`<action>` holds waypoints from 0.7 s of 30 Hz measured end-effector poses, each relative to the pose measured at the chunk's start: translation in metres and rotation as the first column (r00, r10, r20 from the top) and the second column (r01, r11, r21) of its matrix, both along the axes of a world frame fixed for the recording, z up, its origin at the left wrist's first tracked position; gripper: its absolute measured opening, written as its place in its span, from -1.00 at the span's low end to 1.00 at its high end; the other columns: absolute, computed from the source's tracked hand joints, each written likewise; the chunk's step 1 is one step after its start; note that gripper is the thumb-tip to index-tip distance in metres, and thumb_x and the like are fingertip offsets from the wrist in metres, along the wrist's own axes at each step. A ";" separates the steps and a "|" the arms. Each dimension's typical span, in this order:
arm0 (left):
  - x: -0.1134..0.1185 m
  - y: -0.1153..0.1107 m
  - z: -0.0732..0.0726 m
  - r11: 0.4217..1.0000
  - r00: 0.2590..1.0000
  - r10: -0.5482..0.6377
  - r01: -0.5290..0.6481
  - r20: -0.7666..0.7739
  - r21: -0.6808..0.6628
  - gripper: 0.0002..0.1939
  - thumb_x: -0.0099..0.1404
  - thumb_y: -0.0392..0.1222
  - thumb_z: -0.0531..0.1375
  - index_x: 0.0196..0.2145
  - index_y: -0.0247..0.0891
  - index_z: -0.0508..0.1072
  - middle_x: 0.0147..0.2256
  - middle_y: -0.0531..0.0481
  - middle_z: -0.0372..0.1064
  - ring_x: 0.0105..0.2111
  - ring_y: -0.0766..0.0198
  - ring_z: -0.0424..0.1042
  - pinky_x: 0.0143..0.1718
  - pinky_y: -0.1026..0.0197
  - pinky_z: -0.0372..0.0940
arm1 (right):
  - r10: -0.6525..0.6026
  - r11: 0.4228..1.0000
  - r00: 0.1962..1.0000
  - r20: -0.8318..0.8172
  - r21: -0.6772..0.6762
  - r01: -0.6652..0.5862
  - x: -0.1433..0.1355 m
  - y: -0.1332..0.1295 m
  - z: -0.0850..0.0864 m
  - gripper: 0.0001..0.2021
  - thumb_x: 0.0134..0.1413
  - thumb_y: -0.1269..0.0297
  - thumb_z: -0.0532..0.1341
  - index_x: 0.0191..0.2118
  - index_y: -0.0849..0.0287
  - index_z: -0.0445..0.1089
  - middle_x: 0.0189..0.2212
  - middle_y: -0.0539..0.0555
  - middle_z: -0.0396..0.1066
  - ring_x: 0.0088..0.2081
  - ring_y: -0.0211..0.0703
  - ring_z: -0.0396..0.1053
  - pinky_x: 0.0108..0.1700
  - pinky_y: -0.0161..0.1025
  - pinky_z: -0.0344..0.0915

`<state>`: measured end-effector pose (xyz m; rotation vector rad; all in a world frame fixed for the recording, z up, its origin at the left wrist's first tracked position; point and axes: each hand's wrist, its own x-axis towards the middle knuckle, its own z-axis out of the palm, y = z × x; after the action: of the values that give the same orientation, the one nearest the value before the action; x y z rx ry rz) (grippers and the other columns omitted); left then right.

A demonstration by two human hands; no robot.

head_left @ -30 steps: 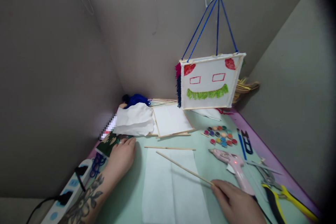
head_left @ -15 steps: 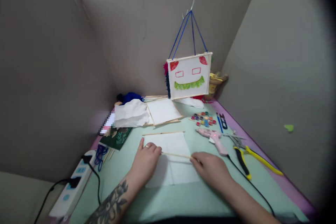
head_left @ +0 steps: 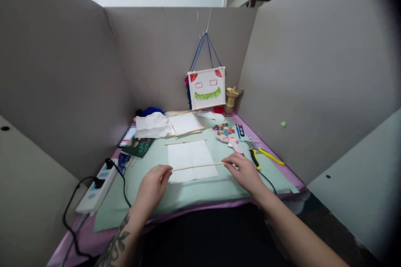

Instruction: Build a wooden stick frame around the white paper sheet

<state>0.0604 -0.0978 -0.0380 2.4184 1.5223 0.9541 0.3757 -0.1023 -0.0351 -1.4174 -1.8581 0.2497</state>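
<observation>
A thin wooden stick (head_left: 198, 166) spans the gap between my hands, one end in each. My left hand (head_left: 154, 184) is closed on its left end, thumb and fingers pinched together. At the other end, my right hand (head_left: 242, 171) pinches the stick the same way. Beneath it a white sheet (head_left: 188, 153) lies on the green table cover. Along the sheet's far edge rests a second wooden stick (head_left: 184, 142). Just beyond my right hand is a pink glue gun (head_left: 231, 142), lying on its side.
Yellow-handled pliers (head_left: 271, 156) and small paint pots (head_left: 224, 129) lie to the right. At the left stands a power strip (head_left: 97, 192) with black cables. Behind are a stick-framed white sheet (head_left: 185, 123), crumpled white cloth (head_left: 153, 125) and a hanging face panel (head_left: 207, 87). Grey partitions enclose the table.
My left hand has moved from lying over the sheet to pinching the stick's left end. The stick now shows along most of its length. My view has tilted up and drawn back.
</observation>
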 end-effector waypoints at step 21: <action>0.024 0.060 0.043 0.941 0.819 0.093 -0.258 -0.567 -0.219 -0.71 0.34 -0.15 -0.03 -0.26 -0.21 0.48 -0.20 -0.10 0.48 -0.17 0.15 0.41 -0.26 0.25 0.20 | -0.209 0.977 0.959 -0.191 -0.075 0.199 0.024 -0.021 -0.072 -0.76 0.11 0.21 0.07 -0.36 0.22 0.44 -0.45 0.09 0.34 -0.40 -0.13 0.31 -0.29 -0.23 0.23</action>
<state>0.0848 -0.0376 0.0047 2.4757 1.9258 0.0057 0.4001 -0.1234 -0.1068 -1.5503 -1.5424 0.3279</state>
